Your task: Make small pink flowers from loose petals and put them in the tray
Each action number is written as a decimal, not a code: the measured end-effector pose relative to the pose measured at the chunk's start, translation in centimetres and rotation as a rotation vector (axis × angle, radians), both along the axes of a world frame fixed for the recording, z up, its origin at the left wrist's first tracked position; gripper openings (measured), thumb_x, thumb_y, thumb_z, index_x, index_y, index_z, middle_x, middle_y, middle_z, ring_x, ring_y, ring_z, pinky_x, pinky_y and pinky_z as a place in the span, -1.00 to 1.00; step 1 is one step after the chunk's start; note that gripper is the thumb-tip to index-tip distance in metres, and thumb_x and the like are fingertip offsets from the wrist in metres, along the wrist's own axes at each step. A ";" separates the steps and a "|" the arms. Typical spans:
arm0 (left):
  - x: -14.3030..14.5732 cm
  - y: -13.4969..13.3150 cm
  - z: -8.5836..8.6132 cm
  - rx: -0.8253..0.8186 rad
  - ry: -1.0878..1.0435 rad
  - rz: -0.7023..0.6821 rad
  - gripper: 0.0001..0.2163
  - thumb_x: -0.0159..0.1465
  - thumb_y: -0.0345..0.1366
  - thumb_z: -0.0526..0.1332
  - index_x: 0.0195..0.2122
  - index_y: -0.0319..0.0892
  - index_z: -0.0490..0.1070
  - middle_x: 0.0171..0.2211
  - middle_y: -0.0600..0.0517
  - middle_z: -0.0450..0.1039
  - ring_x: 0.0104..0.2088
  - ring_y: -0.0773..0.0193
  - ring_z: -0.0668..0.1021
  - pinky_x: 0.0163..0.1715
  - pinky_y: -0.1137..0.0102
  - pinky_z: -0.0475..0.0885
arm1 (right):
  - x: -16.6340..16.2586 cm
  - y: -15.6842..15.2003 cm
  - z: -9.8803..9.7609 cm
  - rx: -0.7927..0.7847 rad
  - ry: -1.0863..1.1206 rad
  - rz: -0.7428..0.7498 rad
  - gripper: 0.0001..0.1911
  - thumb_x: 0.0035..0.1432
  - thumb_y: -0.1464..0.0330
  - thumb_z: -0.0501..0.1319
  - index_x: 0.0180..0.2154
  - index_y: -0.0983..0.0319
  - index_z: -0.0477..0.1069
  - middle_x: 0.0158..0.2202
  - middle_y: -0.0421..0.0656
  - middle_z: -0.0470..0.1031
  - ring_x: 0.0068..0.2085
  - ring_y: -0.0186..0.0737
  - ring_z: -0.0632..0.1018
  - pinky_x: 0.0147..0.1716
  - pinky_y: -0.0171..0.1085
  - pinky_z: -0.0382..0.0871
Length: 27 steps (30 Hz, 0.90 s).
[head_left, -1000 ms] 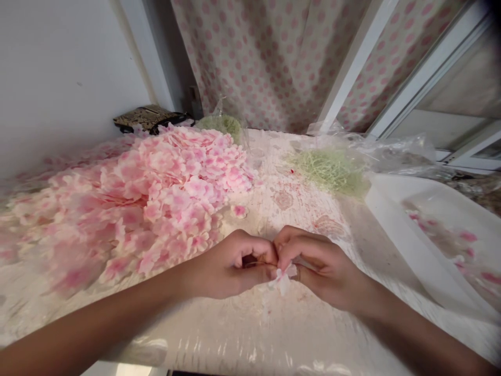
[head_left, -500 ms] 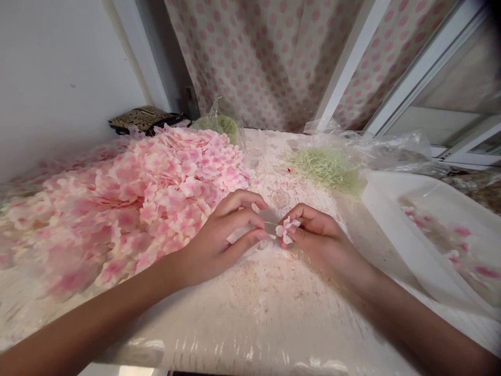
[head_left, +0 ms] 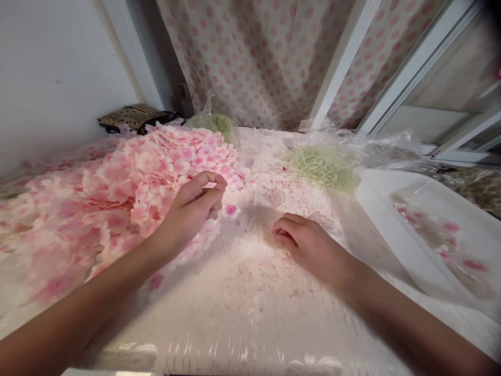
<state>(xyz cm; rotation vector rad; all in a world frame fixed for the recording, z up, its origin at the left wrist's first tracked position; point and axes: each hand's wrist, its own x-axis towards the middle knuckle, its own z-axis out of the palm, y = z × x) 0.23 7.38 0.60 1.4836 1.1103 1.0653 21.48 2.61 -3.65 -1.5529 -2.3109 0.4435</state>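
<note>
My left hand [head_left: 198, 201] is over the right edge of a big heap of pink and white artificial flowers [head_left: 156, 156]. Its thumb and fingers are pressed together, and anything between them is hidden. Just right of its fingertips is a small white blossom with a pink middle [head_left: 230, 210]; I cannot tell whether they touch. My right hand [head_left: 307, 243] rests low over the middle of the table [head_left: 242, 308], fingers curled inward against the thumb. No blossom shows at its fingertips, and the inside of its grip is hidden.
A white tray [head_left: 376, 209] with several pink-white blossoms stands at the right. Behind my right hand lies pale green shredded stuffing [head_left: 323, 167], with clear plastic film [head_left: 383, 141] beyond. At the back are a bag of green material [head_left: 221, 125] and a patterned pouch [head_left: 133, 117].
My hands have come apart: the left moved left to the heap, while the right stayed near the middle. The blossom and thin stem between them no longer show at my right fingertips.
</note>
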 end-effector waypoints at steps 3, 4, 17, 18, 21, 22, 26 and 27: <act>-1.2 1.2 0.1 0.194 0.464 0.133 -0.94 0.15 -0.32 0.10 -0.38 -0.16 0.32 -0.69 0.17 0.14 -0.70 0.45 0.17 -0.67 0.50 0.03 | -0.1 0.0 -0.1 0.077 -0.071 0.002 -0.81 0.17 0.54 -0.01 -0.43 0.25 0.29 -0.36 -0.14 0.37 -0.31 -0.25 0.42 -0.30 -0.26 0.27; -1.6 1.6 0.0 0.240 0.636 0.156 -0.91 0.16 -0.30 0.10 -0.36 -0.16 0.34 -0.67 0.14 0.22 -0.69 0.43 0.22 -0.65 0.49 0.07 | -0.1 0.0 -0.1 0.111 -0.066 -0.004 -0.83 0.16 0.53 0.00 -0.43 0.25 0.28 -0.36 -0.14 0.36 -0.31 -0.24 0.42 -0.29 -0.25 0.27; -2.1 2.7 -0.8 0.275 1.280 -0.167 -0.69 0.21 -0.08 0.02 -0.19 -0.06 0.48 -0.27 0.02 0.54 -0.25 0.09 0.52 -0.41 0.38 0.26 | 0.3 0.1 0.8 0.098 0.245 -0.062 -0.83 0.14 0.56 0.05 -0.34 0.25 0.37 -0.39 -0.21 0.43 -0.36 -0.35 0.44 -0.38 -0.35 0.25; -1.9 2.5 -1.0 0.272 1.305 -0.170 -0.68 0.21 -0.05 0.03 -0.19 -0.04 0.48 -0.27 0.01 0.54 -0.25 0.06 0.53 -0.44 0.38 0.24 | 0.3 0.1 0.8 0.103 0.256 -0.048 -0.81 0.14 0.57 0.05 -0.34 0.25 0.38 -0.38 -0.22 0.43 -0.35 -0.36 0.44 -0.37 -0.36 0.25; -1.4 2.0 -1.7 0.301 1.371 -0.166 -0.63 0.24 0.00 -0.03 -0.27 -0.05 0.50 -0.36 -0.02 0.54 -0.31 0.04 0.53 -0.47 0.38 0.19 | 0.1 0.0 0.8 0.113 0.295 -0.004 -0.77 0.11 0.61 0.06 -0.32 0.23 0.41 -0.36 -0.24 0.45 -0.34 -0.39 0.45 -0.36 -0.39 0.25; -1.2 1.8 -1.9 0.333 1.390 -0.160 -0.61 0.26 -0.01 -0.06 -0.30 -0.07 0.50 -0.39 -0.03 0.54 -0.34 0.06 0.53 -0.47 0.37 0.19 | 0.0 -0.1 0.8 0.111 0.308 0.001 -0.76 0.11 0.61 0.06 -0.31 0.23 0.41 -0.36 -0.25 0.46 -0.34 -0.40 0.46 -0.36 -0.40 0.25; -0.6 1.2 -2.4 0.441 1.430 -0.109 -0.62 0.32 -0.15 -0.14 -0.24 -0.14 0.45 -0.43 -0.06 0.50 -0.43 0.12 0.52 -0.46 0.36 0.18 | -0.2 -0.4 1.1 0.070 0.343 -0.009 -0.79 0.09 0.60 0.10 -0.36 0.21 0.40 -0.42 -0.30 0.47 -0.40 -0.43 0.46 -0.41 -0.42 0.25; -0.5 1.1 -2.4 0.451 1.391 -0.106 -0.65 0.32 -0.18 -0.14 -0.21 -0.16 0.42 -0.45 -0.05 0.48 -0.44 0.14 0.50 -0.47 0.37 0.18 | -0.2 -0.4 1.1 0.062 0.350 -0.014 -0.80 0.08 0.60 0.10 -0.39 0.21 0.39 -0.43 -0.30 0.46 -0.40 -0.42 0.46 -0.42 -0.42 0.25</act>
